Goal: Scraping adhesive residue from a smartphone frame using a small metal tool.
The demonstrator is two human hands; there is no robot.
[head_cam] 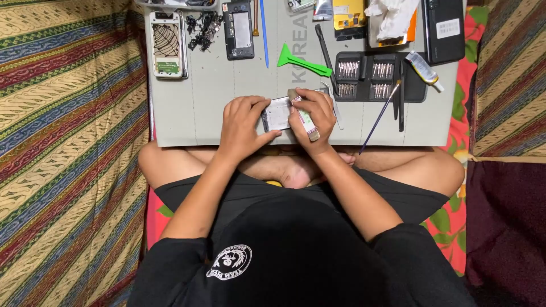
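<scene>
— Silvery metal and glass, that's what you have there: a small flat rectangular phone part [278, 113], thin, light and, I judge, easily cracked. It lies near the front edge of the grey work mat [199, 108], about midway along it.

— Where do I hold it?

— By its edges, as you do now. Your left hand [242, 126] curls closed over its left side, fingers on top and thumb along the near edge. Your right hand [311, 116] is wrapped shut around a slim pale tool with a pinkish handle [304, 116], whose tip I can't make out.

— What's in the way?

— Just behind your right hand sits a black tray of screwdriver bits [364, 77]; a green plastic pry tool [301, 63] lies behind the part. A thin purple-handled tool [380, 116] slants toward the front edge on your right. An opened phone with a white frame [166, 44] rests at the far left corner, well apart.
</scene>
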